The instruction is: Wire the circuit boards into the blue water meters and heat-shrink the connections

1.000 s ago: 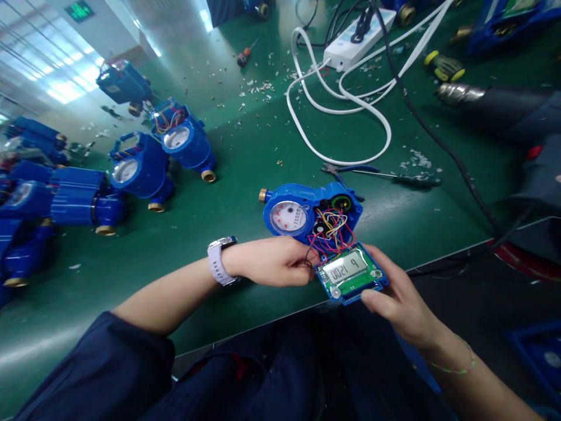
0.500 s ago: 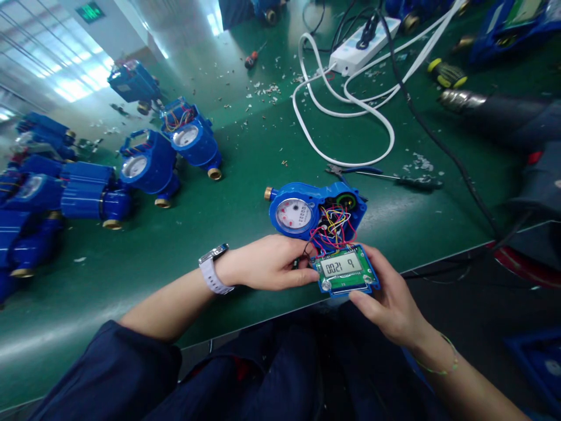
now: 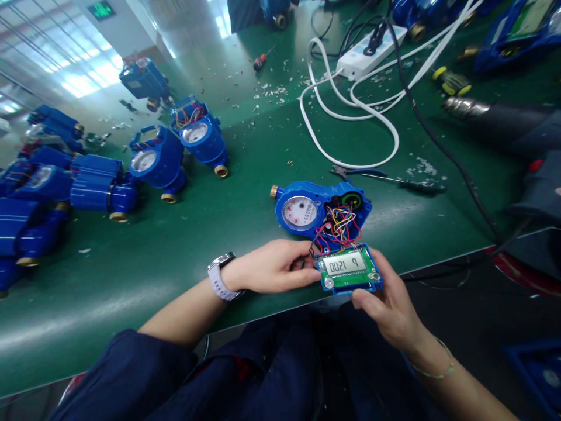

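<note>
An opened blue water meter (image 3: 307, 207) with a white dial lies on the green table (image 3: 197, 245) near its front edge. Coloured wires (image 3: 339, 225) run from it to a blue display module (image 3: 348, 269) with a green board and a lit LCD. My right hand (image 3: 390, 307) holds that module from below, thumb on its near edge. My left hand (image 3: 274, 269), with a watch at the wrist, is closed in a pinch against the module's left side where dark wires come out; what the fingertips grip is too small to name.
Several more blue water meters (image 3: 158, 161) crowd the table's left side. A white power strip (image 3: 372, 49) with looping white cable (image 3: 350, 111), a black cable, pliers (image 3: 357, 172), a screwdriver (image 3: 423, 187) and a heat gun (image 3: 504, 120) lie at the back and right. Scraps litter the surface.
The display module has turned level and shifted slightly right in my right hand. My left hand stays pinched at its left side. The whole view has drifted a little.
</note>
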`<action>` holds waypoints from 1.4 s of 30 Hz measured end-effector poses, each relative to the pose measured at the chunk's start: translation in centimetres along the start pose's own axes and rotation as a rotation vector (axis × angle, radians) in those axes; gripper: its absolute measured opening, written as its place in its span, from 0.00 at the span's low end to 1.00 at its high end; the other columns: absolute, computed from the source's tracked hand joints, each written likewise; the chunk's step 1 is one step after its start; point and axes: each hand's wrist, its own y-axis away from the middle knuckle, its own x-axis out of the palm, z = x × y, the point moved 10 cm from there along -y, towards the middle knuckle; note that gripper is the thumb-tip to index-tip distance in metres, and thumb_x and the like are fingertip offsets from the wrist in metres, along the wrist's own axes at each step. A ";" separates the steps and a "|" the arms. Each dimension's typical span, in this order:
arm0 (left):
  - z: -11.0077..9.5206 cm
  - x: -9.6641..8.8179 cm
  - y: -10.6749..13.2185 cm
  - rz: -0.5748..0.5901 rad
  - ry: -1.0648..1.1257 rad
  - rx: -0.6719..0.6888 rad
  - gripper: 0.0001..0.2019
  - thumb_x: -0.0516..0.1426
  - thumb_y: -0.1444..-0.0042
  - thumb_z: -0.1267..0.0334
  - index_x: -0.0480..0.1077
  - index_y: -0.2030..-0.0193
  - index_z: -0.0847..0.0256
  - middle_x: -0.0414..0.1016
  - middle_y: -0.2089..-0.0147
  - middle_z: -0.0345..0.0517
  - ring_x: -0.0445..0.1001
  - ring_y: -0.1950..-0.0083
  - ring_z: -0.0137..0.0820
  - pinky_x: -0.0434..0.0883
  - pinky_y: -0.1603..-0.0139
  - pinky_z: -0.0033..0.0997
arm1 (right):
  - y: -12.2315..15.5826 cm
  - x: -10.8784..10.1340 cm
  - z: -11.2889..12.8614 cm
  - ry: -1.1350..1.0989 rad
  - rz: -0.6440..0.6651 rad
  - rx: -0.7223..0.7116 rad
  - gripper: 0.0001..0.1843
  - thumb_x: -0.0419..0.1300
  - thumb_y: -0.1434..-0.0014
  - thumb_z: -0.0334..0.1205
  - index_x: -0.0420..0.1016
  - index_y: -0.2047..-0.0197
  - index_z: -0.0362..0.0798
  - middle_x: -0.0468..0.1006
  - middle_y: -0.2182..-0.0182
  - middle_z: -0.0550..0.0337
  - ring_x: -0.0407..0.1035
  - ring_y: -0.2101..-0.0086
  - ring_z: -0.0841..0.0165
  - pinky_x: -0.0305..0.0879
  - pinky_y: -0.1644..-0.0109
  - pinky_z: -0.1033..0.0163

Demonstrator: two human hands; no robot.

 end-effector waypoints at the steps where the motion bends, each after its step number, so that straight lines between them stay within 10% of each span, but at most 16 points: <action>1: 0.2 0.1 0.0 -0.014 0.037 -0.004 0.15 0.53 0.37 0.53 0.66 0.58 0.65 0.67 0.69 0.40 0.62 0.71 0.25 0.61 0.71 0.26 | 0.0 0.0 0.0 -0.004 -0.011 0.004 0.27 0.60 0.39 0.48 0.61 0.41 0.48 0.76 0.61 0.54 0.73 0.54 0.58 0.71 0.51 0.53; 6: 1.1 0.8 0.3 -0.075 0.235 -0.011 0.15 0.53 0.38 0.51 0.65 0.59 0.64 0.65 0.67 0.40 0.62 0.68 0.26 0.63 0.67 0.27 | 0.1 0.2 -0.4 -0.069 -0.045 0.039 0.26 0.62 0.41 0.49 0.64 0.44 0.49 0.68 0.77 0.65 0.74 0.60 0.58 0.73 0.59 0.54; 16: 3.0 1.9 0.9 -0.118 0.514 -0.006 0.21 0.54 0.40 0.43 0.63 0.62 0.63 0.62 0.68 0.38 0.59 0.68 0.25 0.61 0.68 0.26 | 0.3 1.4 -0.6 -0.242 -0.056 0.102 0.21 0.65 0.41 0.46 0.67 0.47 0.50 0.71 0.72 0.65 0.60 0.81 0.76 0.62 0.79 0.69; 42: 3.7 1.6 1.6 -0.174 0.682 0.004 0.25 0.56 0.44 0.38 0.64 0.63 0.63 0.67 0.68 0.40 0.65 0.69 0.26 0.62 0.65 0.29 | 0.1 2.7 -0.9 -0.369 -0.147 0.156 0.31 0.69 0.47 0.51 0.62 0.45 0.52 0.77 0.70 0.60 0.64 0.83 0.73 0.62 0.85 0.69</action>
